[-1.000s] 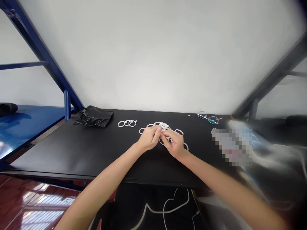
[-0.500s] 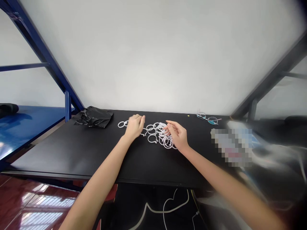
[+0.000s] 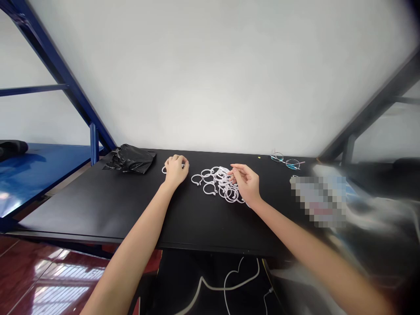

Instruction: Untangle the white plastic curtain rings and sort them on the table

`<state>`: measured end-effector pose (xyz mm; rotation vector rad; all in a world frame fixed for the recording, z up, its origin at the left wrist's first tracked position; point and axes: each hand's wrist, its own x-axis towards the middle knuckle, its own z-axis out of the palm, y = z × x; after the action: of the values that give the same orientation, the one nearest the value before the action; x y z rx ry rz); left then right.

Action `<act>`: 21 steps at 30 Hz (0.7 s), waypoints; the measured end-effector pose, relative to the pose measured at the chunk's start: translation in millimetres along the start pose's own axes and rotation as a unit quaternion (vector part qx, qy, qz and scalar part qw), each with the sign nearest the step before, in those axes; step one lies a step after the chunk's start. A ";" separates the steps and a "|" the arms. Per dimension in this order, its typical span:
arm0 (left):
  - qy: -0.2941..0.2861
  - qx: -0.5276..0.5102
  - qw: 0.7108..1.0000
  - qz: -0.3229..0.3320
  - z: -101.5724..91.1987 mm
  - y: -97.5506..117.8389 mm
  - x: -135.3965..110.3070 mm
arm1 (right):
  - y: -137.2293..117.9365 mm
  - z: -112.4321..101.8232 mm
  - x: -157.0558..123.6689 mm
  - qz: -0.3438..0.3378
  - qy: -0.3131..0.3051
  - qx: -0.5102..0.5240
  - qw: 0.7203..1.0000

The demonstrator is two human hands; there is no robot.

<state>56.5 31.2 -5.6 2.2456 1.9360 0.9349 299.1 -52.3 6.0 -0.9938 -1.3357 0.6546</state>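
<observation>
A pile of white plastic rings (image 3: 218, 183) lies on the black table (image 3: 98, 205). My left hand (image 3: 175, 169) rests with curled fingers over a short chain of linked white rings (image 3: 164, 169) left of the pile; most of the chain is hidden under it. My right hand (image 3: 246, 181) hovers over the right side of the pile, fingers bent and pinching toward the rings; I cannot see whether a ring is between them.
A crumpled black plastic bag (image 3: 129, 159) lies at the back left of the table. Eyeglasses (image 3: 285, 161) sit at the back right, beside a blurred-out patch (image 3: 318, 199). Blue metal shelving (image 3: 59, 74) stands at left. White cables (image 3: 226, 286) hang below the table's front edge.
My hands, together over the pile a second ago, have parted. The left hand moved left onto the linked rings and curled down; the right stayed by the pile.
</observation>
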 end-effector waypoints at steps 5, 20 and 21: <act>-0.082 -0.013 0.991 0.105 -3.0 35.6 -14.9 | 0.5 1.3 -0.1 -0.010 0.003 -0.005 1.000; -0.237 -0.210 0.945 0.087 -13.6 22.3 -10.2 | -0.4 2.2 -3.6 -0.083 -0.013 -0.067 0.994; -0.233 -0.230 0.940 0.089 -15.5 24.1 -10.1 | -1.1 2.4 -4.5 -0.096 -0.021 -0.076 0.992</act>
<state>70.5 11.1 12.5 2.1266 1.1890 0.6880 295.9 -56.2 4.8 -0.9624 -1.5136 0.4356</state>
